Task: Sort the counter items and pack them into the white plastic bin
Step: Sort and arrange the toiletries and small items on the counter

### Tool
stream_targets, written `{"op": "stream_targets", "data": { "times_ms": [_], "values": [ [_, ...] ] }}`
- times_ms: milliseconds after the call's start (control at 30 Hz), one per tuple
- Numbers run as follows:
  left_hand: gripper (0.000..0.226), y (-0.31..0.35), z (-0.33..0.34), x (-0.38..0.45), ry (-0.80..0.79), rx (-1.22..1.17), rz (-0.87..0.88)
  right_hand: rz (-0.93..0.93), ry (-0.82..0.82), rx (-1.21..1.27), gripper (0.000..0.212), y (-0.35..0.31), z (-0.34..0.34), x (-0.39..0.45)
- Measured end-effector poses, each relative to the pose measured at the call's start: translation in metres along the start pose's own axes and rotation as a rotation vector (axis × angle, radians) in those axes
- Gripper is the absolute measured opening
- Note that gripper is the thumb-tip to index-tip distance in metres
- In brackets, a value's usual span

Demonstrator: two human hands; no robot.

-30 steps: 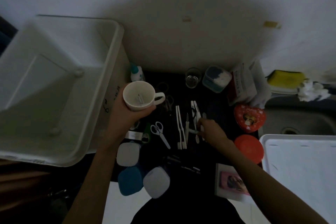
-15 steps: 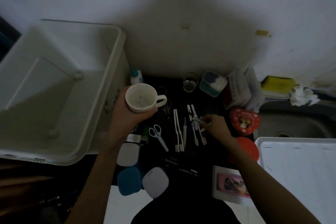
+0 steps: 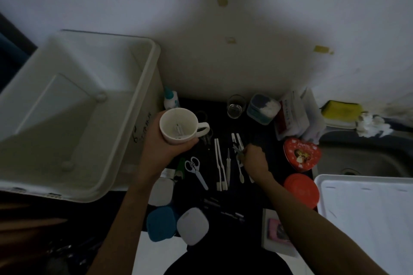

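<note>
bin [image 3: 147,105] – white plastic, matt | mug [image 3: 178,126] – smooth ceramic | glass [image 3: 235,107] – clear

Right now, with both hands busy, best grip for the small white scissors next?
Take the white scissors from above, pinching across the closed blades just below the pivot. They lie flat, loops toward the wall, tip toward the person, with bare dark counter either side for fingertips.

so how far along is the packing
Early. The white bin looks empty. The left hand holds a white mug with a small item or two inside; the right hand pinches another small tool off the counter. The scissors, white sticks, heart tin and cases are unpacked.
</note>
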State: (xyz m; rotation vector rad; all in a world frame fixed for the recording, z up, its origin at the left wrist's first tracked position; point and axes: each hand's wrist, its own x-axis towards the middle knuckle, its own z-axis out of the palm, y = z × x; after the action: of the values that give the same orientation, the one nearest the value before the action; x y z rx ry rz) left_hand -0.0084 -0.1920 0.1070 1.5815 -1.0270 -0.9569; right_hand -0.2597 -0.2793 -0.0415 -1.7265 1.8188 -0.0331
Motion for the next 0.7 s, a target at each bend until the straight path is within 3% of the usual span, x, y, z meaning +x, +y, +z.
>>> {"op": "stream_targets", "data": {
  "times_ms": [233, 533, 633, 700],
  "values": [
    [0.079, 0.000, 0.002, -0.002, 0.023, -0.014, -0.001, -0.004, -0.040, -0.157, 0.016, -0.012, 0.002, -0.006],
    [0.076, 0.002, 0.005, -0.001, -0.004, 0.001, 0.051, 0.042, -0.019, -0.048, 0.016, -0.007, -0.012, 0.005],
    [0.074, 0.002, 0.006, 0.001, -0.030, 0.017, 0.083, -0.104, 0.104, 0.130, 0.024, -0.018, -0.050, -0.001],
    [0.071, 0.003, 0.009, 0.002, -0.037, 0.031, 0.106, -0.257, 0.186, 0.291, 0.012, -0.039, -0.085, -0.013]
  ]
}}
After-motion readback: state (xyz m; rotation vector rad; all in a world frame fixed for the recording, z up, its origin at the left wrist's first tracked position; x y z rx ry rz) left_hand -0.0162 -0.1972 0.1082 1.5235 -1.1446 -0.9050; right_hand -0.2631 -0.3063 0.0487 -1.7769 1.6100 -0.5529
